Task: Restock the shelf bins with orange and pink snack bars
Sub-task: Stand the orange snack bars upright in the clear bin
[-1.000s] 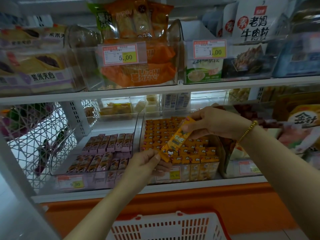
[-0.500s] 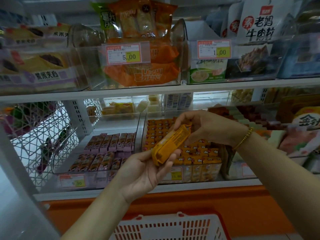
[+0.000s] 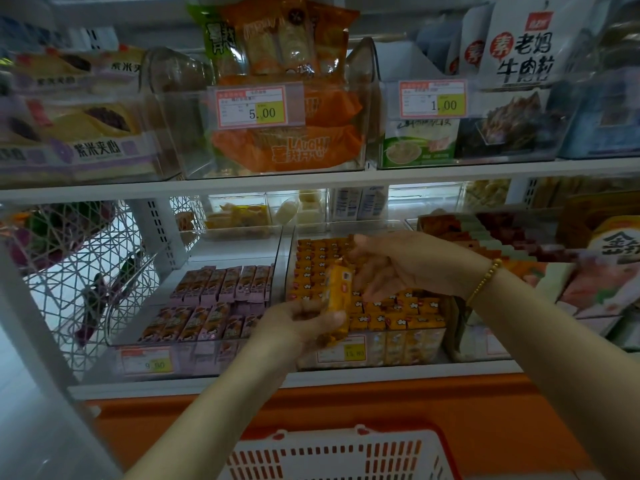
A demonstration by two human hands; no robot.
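A person stands at a store shelf, mid-restock. The left hand (image 3: pixel 301 329) grips one orange snack bar (image 3: pixel 337 296) by its lower end and holds it upright just in front of the orange bin (image 3: pixel 398 344). The right hand (image 3: pixel 405 265) hovers above that bin, fingers loosely spread and holding nothing; whether it touches the bar is unclear. The pink bin (image 3: pixel 194 358) sits just left of the orange bin, and a red basket (image 3: pixel 332 434) is below. The next move is probably to slot the bar into a gap among the packed rows.
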